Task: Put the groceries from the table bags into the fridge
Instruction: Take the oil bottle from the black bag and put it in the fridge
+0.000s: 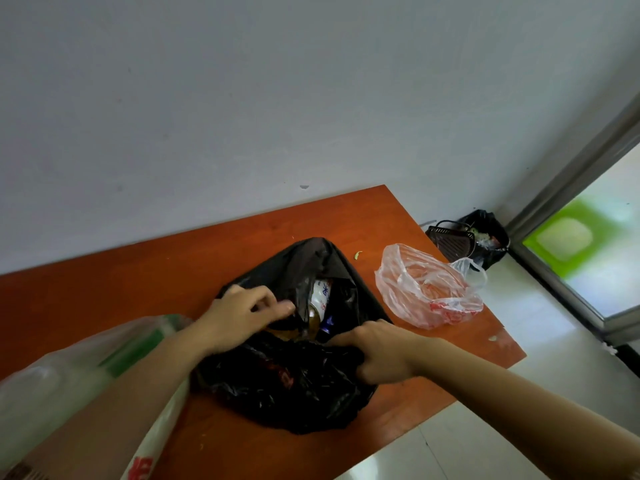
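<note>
A black plastic bag (294, 382) lies in the middle of the orange table (114, 292). My left hand (242, 313) pinches the bag's left rim and my right hand (381, 355) grips its near right rim, holding the mouth apart. Inside the opening I see a white and blue packet (320, 294) and something amber (313, 322) below it. A clear bag with red print (429, 289) sits at the table's right side. A whitish bag with green produce (69, 375) lies at the left, partly under my left forearm. No fridge is in view.
The table stands against a pale wall (277, 98). On the floor beyond its right corner are a dark basket (450, 242) and a black bin bag (488, 237). White floor tiles (519, 393) run along the right, up to a metal-framed glass door (588, 244).
</note>
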Available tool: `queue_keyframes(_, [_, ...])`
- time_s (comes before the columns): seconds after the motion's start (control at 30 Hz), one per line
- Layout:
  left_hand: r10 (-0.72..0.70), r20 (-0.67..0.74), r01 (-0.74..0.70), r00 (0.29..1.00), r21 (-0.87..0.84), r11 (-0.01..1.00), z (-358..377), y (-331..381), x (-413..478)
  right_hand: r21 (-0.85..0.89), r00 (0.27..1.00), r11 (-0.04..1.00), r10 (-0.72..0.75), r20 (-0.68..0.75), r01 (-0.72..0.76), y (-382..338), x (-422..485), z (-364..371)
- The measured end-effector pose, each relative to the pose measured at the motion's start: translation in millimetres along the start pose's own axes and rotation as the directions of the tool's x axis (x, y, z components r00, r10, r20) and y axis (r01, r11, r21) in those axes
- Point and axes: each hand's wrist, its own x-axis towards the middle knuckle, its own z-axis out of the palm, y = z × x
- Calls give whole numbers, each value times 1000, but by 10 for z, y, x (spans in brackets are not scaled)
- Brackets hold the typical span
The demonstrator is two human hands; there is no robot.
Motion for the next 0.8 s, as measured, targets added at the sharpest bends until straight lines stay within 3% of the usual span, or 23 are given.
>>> queue_keyframes(0.07, [-104,169,57,980,261,964,50,182,-108,-3,999,999,35,20,-35,-23,59,15])
queue_keyframes(0.13, [-82,235,-37,968,462,886,92,277,-166,-16,999,999,28,40,-27,-59,112,77])
queue_keyframes(0.2, [-8,270,-96,963,372,923,71,281,-180,-18,998,1000,17,55,-16,-75,142,137])
queue_keyframes(0.33, [97,197,-89,976,-47,995,-155,307,-244,10,995,1000,24,94,-25,-42,146,176])
queue_keyframes(0.4, [53,84,-15,995,-404,915,-280,313,-265,30,994,999,28,101,-31,-24,143,180])
queue_keyframes(0.47, [-109,-82,25,991,-676,736,-357,182,-202,5,990,998,57,133,-58,-29,135,188])
queue_keyframes(0.5, [-204,-197,12,959,-691,723,-362,68,-144,-31,983,995,95,154,-92,-22,137,200])
queue_keyframes(0.53, [-296,-305,48,905,-619,784,-359,-82,-77,-80,975,989,135,175,-123,13,146,233])
queue_keyframes(0.6, [-405,-436,305,803,-284,909,-302,-461,33,-238,941,951,253,225,-199,96,139,275])
queue_keyframes(0.67, [-523,-371,545,767,-52,837,-189,-779,90,-403,888,878,380,257,-259,208,65,283])
queue_keyframes(0.73, [-636,-212,648,742,-18,762,-39,-998,142,-442,829,830,486,277,-339,394,-50,316])
queue_keyframes(0.8, [-717,-78,671,693,-294,681,0,-980,161,-251,796,847,528,297,-469,578,-127,314])
